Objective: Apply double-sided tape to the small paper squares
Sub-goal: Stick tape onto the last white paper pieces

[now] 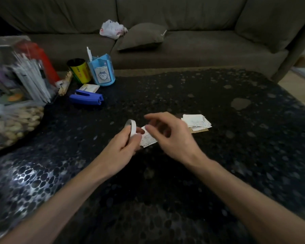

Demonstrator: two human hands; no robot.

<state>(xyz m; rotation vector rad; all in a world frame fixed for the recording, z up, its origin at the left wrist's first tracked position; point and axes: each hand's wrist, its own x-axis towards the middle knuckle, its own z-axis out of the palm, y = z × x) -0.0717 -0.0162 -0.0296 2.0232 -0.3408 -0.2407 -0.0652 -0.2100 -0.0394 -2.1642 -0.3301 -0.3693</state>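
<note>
Two bare forearms reach in from the near edge over the dark pebble-patterned table (218,95). Left hand (125,145) is clamped on a roll of double-sided tape (132,128), thumb and fingers wrapped round the ring, held just above the tabletop. Right hand (174,138) hovers with fingers loosely spread and apart, gripping nothing that I can make out; its fingertips are blurred, close over one small paper square (148,140) that lies between the two hands, touching or nearly touching the left thumb.

Progress, as a judgement: early or mid-task. Whether this square already carries tape cannot be told. A stack of paper squares (197,122) sits just beyond the right hand, seemingly waiting.

Surroundings, large to small: brown sofa (183,41) behind the table, with a cushion (141,36) and a crumpled plastic bag (112,29); clear container of white sticks (21,71) far left; bag of nuts (12,124) below it; blue pen holder (102,71); yellow can (79,70); blue stapler (86,99). None of these crowd the working patch.
</note>
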